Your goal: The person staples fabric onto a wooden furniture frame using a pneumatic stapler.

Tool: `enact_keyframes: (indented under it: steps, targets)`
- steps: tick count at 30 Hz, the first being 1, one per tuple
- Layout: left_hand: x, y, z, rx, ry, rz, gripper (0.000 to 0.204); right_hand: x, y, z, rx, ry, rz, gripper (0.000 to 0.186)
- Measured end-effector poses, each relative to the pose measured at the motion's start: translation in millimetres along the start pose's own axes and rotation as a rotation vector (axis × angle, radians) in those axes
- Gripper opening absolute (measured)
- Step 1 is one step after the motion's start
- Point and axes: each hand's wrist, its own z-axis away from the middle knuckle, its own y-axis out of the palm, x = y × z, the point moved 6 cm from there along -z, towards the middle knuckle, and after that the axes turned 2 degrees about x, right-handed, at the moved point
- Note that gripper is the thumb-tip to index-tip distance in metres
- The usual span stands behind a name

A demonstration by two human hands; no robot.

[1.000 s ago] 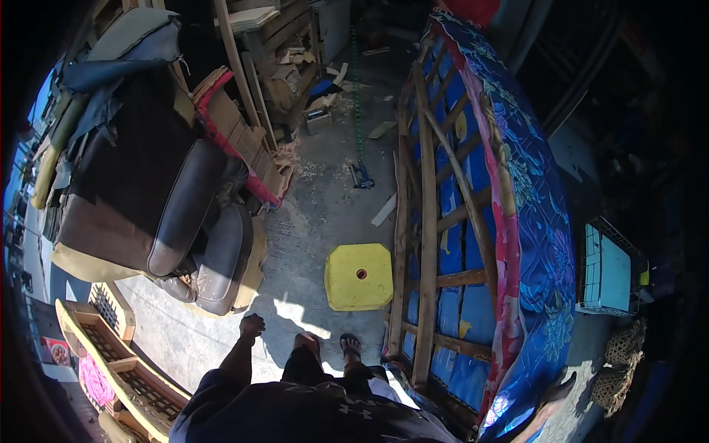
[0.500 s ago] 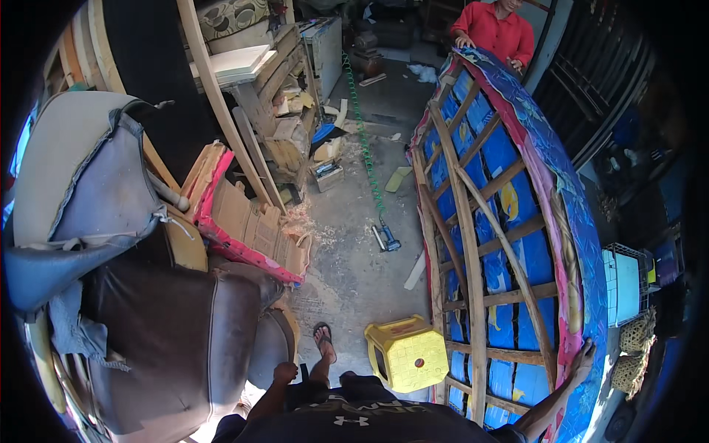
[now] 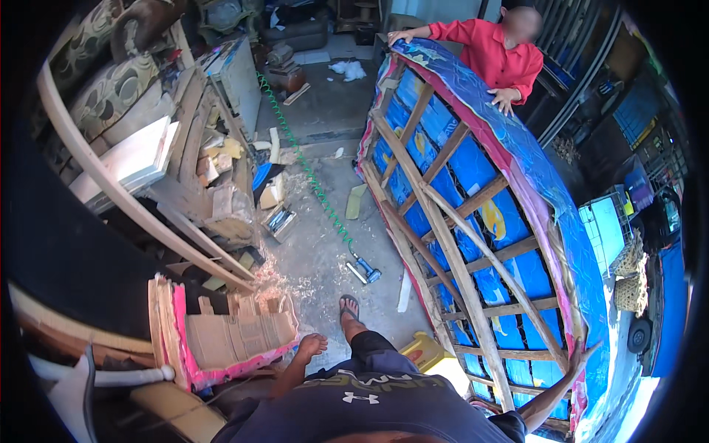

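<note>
So the right hand (image 3: 580, 363) is laid on the near end of this big upholstered frame (image 3: 487, 258), fingers stretched out over the rim instead of clenched around it. My guess is that's for steadying, since the frame is up on its long edge, tilted, with its wooden slats and blue backing facing the wearer. The left hand (image 3: 312, 345) is off by itself, loosely curled with nothing visible in it; can't tell if it's fully closed. It's nearest the cardboard piece with pink trim (image 3: 240, 336).

Just past the wearer's body, the yellow stool (image 3: 425, 353) is by the frame's lower edge. Can't tell if they touch, so no idea whether it's a prop or just parked there.

At the far end a co-worker in a red shirt (image 3: 493, 55) has both hands on the blue floral cover (image 3: 480, 81), so the thing looks supported from both ends, which makes sense for something that long. The blue tool (image 3: 365, 269) is down on the floor (image 3: 317, 258), near the end of its green coiled hose (image 3: 316, 186).
</note>
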Motion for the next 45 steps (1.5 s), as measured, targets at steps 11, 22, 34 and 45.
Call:
enact_keyframes:
  steps: [11, 22, 34, 45]
  targets:
    - [-211.0, -229.2, -150.4, -0.233, -0.213, 0.218, 0.027, 428.1, 11.3, 122.9, -0.241, 0.248, -1.149, 0.029]
    - [-424.9, -355.2, -271.6, -0.326, -0.005, 0.015, 0.024, 1120.0, -5.9, 321.1, 1.144, -0.737, -1.176, 0.032]
    - [-822.5, -391.8, -425.3, -0.232, -0.069, -0.16, 0.024, 1212.9, 123.4, 146.9, 1.067, 0.256, -1.498, 0.039]
    - [-1252.5, -17.7, -466.6, 0.46, 0.711, -0.717, 0.033, 1265.9, 353.9, 227.7, 0.738, 1.325, -1.841, 0.04]
